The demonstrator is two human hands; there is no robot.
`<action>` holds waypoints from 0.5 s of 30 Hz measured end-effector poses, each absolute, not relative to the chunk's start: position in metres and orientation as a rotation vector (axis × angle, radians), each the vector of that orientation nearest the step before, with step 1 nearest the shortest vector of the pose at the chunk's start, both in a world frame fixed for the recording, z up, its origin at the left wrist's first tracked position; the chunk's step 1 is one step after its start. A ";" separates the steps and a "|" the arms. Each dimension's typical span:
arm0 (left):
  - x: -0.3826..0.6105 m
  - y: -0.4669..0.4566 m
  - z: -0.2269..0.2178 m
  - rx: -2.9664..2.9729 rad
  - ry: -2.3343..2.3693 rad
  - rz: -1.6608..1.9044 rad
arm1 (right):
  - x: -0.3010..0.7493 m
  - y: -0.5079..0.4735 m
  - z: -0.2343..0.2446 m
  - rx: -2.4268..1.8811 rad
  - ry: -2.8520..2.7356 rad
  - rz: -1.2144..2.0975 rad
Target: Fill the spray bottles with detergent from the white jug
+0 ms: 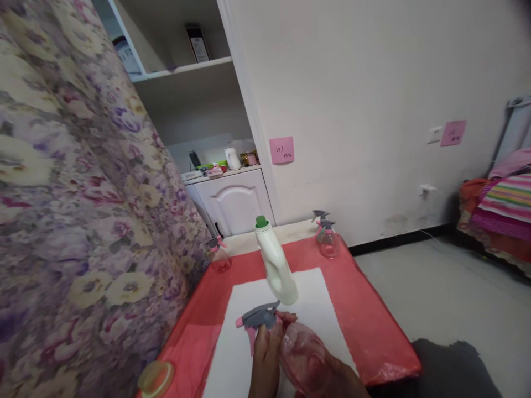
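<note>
My left hand (266,354) is closed around the neck of a spray bottle, just below its grey and pink trigger head (259,317). The head points left, and the pink trigger hangs down beside my fingers. My right hand (342,376) grips the clear, pinkish bottle body (305,354), which lies tilted towards me at the lower edge of the view. My fingers hide the joint between head and body, so I cannot tell how tightly they fit. Just beyond my hands, a pale green jug (276,265) with an open-looking neck and green top stands on the white mat (244,298).
A red-covered table (365,315) carries a spray bottle (219,257) at back left and two more, one being this bottle (329,243), at back right. A yellowish round lid (155,378) lies front left. A floral curtain (103,221) borders the left side.
</note>
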State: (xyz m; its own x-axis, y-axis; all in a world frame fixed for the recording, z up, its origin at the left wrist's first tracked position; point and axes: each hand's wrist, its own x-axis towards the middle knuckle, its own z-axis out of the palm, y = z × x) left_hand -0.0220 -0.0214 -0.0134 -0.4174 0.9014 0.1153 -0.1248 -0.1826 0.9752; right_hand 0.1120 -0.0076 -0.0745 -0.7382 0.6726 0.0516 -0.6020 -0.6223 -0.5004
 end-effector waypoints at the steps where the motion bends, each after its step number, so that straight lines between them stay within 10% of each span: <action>1: -0.021 -0.021 -0.013 0.978 1.297 1.702 | 0.110 -0.008 -0.067 -0.151 -0.627 2.282; 15: -0.023 -0.020 -0.016 0.863 1.317 1.749 | 0.101 -0.012 -0.056 -0.165 -0.639 2.235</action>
